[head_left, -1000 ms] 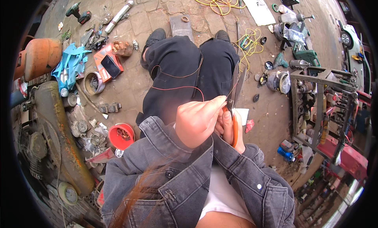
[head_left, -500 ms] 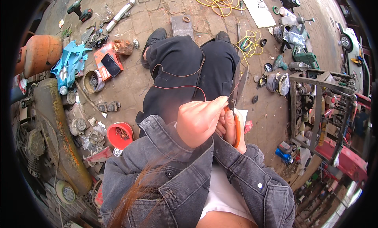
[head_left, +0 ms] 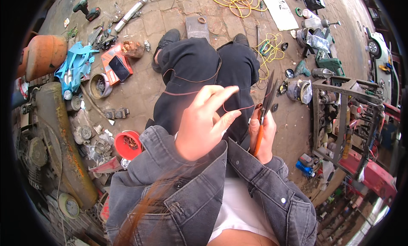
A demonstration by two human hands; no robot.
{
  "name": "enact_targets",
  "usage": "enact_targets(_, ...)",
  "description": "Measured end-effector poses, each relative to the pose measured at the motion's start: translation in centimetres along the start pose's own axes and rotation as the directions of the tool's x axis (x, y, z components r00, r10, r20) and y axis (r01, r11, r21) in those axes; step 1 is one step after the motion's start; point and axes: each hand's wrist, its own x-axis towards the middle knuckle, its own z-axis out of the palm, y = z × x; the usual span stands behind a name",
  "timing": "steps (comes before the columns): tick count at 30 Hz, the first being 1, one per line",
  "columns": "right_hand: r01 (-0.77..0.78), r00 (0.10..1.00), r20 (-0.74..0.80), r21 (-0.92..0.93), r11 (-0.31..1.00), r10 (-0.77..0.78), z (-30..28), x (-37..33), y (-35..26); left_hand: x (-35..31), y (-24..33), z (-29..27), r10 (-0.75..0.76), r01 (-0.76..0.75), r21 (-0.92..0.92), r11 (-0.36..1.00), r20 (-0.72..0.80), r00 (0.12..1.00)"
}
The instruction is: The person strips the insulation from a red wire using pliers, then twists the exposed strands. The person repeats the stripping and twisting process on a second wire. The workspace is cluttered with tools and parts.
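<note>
My right hand [head_left: 264, 146] is closed around scissors [head_left: 258, 137] with orange handles. Their long dark blades point up and away from me, slightly apart. To the left, my left hand [head_left: 203, 120] hovers over my lap with thumb and fingers spread, blurred by motion. A thin reddish wire [head_left: 244, 108] curves from behind the left fingers toward the scissors. More of this wire [head_left: 176, 93] lies across my dark trousers; I cannot tell whether the left hand touches it.
A red bucket [head_left: 121, 145] with copper-coloured scraps stands at left, near a phone [head_left: 120, 68] on an orange box. Yellow cord [head_left: 242, 8] lies ahead. A metal frame [head_left: 340, 88] with tools stands at right. A small copper-coloured ring [head_left: 202, 20] rests on a plate between my feet.
My left hand has opened and moved left, away from the scissors. My right hand has shifted slightly right, turning the scissors more upright, and their blades now show clearly.
</note>
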Motion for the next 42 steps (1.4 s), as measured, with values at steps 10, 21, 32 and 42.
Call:
enact_targets(10,-0.054,0.998,-0.032,-0.262,0.964,0.048,-0.7,-0.4,0.0,0.8,0.9,1.7,-0.211,0.287,-0.511,0.810,0.203,0.956)
enact_targets(21,0.052,0.999,0.021,-0.395,0.917,-0.047,-0.6,-0.3,-0.1,0.7,0.3,1.7,0.061,-0.065,-0.056,0.996,-0.067,0.996)
enact_targets(32,-0.040,0.997,0.055,-0.299,0.953,0.059,-0.5,-0.6,0.2,0.7,0.3,1.9,0.120,-0.114,0.065,0.991,-0.093,0.988)
enact_targets(42,0.027,0.993,0.120,-0.327,0.945,0.013,-0.9,-0.6,0.4,0.6,0.1,1.9,0.163,-0.154,0.102,0.983,-0.092,0.982)
